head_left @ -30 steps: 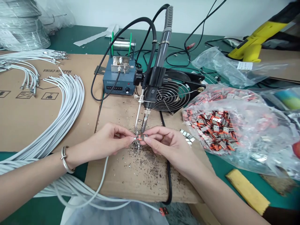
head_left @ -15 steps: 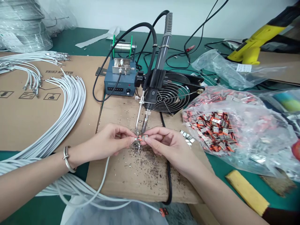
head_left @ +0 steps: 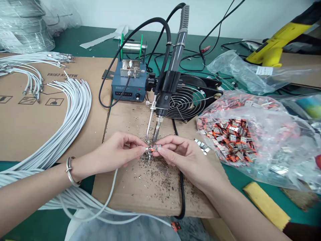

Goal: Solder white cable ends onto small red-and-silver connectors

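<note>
My left hand [head_left: 125,149] pinches the end of a white cable [head_left: 114,187], which hangs down from my fingers toward the bundle. Between thumb and fingers, my right hand [head_left: 182,152] grips a USB plug [head_left: 157,147] with a metal shell and orange insert. Cable end and plug meet between my hands, right under the tip of a clamped soldering iron [head_left: 167,92]. A thin metal solder feed tube [head_left: 150,122] comes down beside the iron to the same spot. Whether the tip touches the plug I cannot tell.
Bagged orange USB plugs [head_left: 233,139] lie right, near loose metal shells [head_left: 202,146]. A fan [head_left: 185,105] and blue solder feeder [head_left: 128,87] stand behind. White cables [head_left: 80,110] cover the left cardboard. Solder crumbs [head_left: 160,177] dot the board. A yellow brush [head_left: 267,206] lies front right.
The whole view has shifted slightly. My right fingers sit a little farther right, and more of the plug's metal shell shows. Both hands keep their grip under the iron.
</note>
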Demonstrator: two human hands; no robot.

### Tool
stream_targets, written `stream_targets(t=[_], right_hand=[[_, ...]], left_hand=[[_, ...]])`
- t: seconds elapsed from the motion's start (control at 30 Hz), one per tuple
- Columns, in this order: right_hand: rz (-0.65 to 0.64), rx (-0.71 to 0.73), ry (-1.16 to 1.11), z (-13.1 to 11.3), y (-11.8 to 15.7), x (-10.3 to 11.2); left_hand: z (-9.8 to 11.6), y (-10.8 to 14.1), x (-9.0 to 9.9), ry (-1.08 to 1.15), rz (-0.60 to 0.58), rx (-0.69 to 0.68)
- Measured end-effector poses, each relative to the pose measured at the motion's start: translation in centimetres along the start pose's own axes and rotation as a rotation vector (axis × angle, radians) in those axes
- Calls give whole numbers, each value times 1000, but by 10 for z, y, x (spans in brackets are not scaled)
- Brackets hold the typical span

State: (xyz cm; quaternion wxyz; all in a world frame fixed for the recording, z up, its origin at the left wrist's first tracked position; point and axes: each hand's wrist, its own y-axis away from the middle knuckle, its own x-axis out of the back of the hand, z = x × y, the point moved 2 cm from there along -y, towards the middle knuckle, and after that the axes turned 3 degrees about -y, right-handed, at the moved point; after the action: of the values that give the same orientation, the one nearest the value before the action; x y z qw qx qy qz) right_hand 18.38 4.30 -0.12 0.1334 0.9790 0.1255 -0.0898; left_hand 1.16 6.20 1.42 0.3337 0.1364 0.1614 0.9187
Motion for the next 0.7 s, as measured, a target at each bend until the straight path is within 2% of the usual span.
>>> stream_targets(t=[0.13,0.43,0.7], right_hand=[[23,-11,24,-1,0,0],[-12,20,-7,0,-1,1],[28,-3,36,-1,0,-1]], left_hand=[[-1,-2,0,3,3,-4],[-1,1,0,-2,2,-12],[-2,-1,1,-13,9,19]])
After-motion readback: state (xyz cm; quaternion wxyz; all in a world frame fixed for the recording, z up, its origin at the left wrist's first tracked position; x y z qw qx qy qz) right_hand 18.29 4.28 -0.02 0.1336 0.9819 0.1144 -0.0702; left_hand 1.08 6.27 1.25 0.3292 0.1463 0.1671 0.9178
